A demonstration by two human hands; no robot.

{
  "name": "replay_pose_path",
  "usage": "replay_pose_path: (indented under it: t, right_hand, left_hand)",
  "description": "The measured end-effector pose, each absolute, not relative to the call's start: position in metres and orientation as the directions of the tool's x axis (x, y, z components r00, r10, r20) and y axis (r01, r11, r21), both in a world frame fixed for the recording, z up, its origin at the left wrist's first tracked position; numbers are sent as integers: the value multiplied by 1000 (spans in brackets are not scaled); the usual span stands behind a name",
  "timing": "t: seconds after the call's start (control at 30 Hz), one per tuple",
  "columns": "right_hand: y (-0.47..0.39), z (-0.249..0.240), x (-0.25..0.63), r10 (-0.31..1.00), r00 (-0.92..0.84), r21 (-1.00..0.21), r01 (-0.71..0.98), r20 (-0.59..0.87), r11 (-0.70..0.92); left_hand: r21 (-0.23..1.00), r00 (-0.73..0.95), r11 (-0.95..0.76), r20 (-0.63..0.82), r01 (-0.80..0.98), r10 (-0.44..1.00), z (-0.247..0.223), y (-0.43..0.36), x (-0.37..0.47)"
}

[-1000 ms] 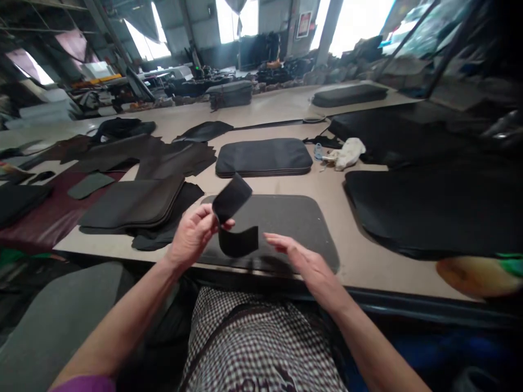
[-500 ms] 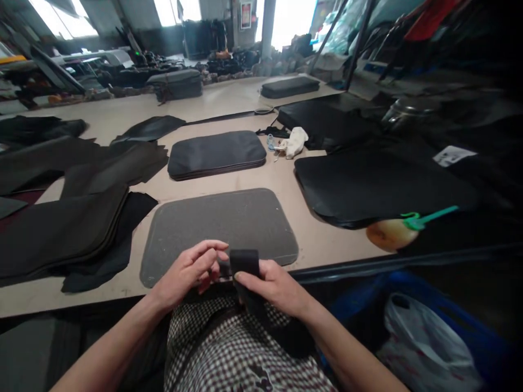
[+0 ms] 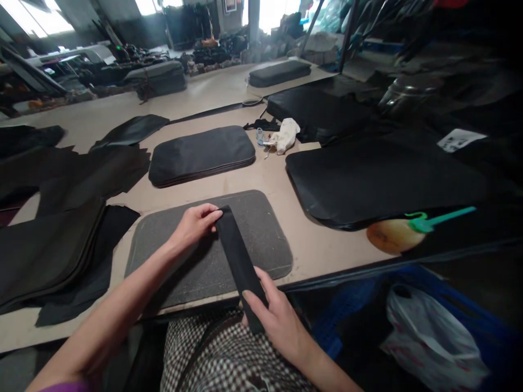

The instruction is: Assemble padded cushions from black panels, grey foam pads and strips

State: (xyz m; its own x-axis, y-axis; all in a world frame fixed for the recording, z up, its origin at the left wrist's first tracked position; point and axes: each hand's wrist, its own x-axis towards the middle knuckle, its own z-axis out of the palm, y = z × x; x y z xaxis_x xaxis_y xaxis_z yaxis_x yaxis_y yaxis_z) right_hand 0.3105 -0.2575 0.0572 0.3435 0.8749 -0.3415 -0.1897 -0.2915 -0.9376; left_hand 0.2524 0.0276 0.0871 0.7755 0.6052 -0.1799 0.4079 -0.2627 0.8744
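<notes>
A long black strip of flat material [image 3: 236, 247] stretches slantwise between my two hands. My left hand [image 3: 196, 222] pinches its far end over a dark grey rounded board [image 3: 261, 228]. Lower down, my right hand [image 3: 274, 313] wraps round the strip near the table's front edge, thumb on top. The part of the strip below the right hand is mostly hidden. Beyond the board lies a stack of dark rounded panels [image 3: 202, 152].
Dark sheets [image 3: 44, 250] pile up at left. On the right are larger black panels [image 3: 368, 179] and an amber container with a green stick [image 3: 394, 234]. A white cloth bundle [image 3: 287, 135] sits behind. Below right hangs a clear plastic bag [image 3: 433, 337] by a blue crate [image 3: 359, 305].
My left hand has moved forward and taken hold of the strip's end. The strip is now stretched out over the board; my right hand has moved nearer to me. The view has shifted slightly.
</notes>
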Motion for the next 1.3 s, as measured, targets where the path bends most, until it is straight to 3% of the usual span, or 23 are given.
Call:
replay_pose_path:
  t: [0.17,0.3,0.5,0.83,1.03,1.3]
  right_hand:
    - [-246,52,316,831,506,-970,-52,-231,-238]
    - [-231,53,320,834,537,-984,44,-123,-174]
    - [-225,54,322,848,522,-969,147,-94,-197]
    - [-223,52,320,850,506,-959,140,-144,-246]
    - [-227,55,328,853,501,-932,219,-147,-290]
    - [-228,56,322,881,463,-876,381,-97,-297]
  left_hand:
    - [588,805,-687,98,427,584,71,70,302]
    - [415,826,-782,116,465,552,64,84,322]
    - [346,845,-814,96,467,526,57,89,324]
    - [264,837,-834,137,484,529,54,83,328]
    - [91,925,-943,186,320,332,53,67,328]
    - [72,927,-954,224,291,300,47,53,309]
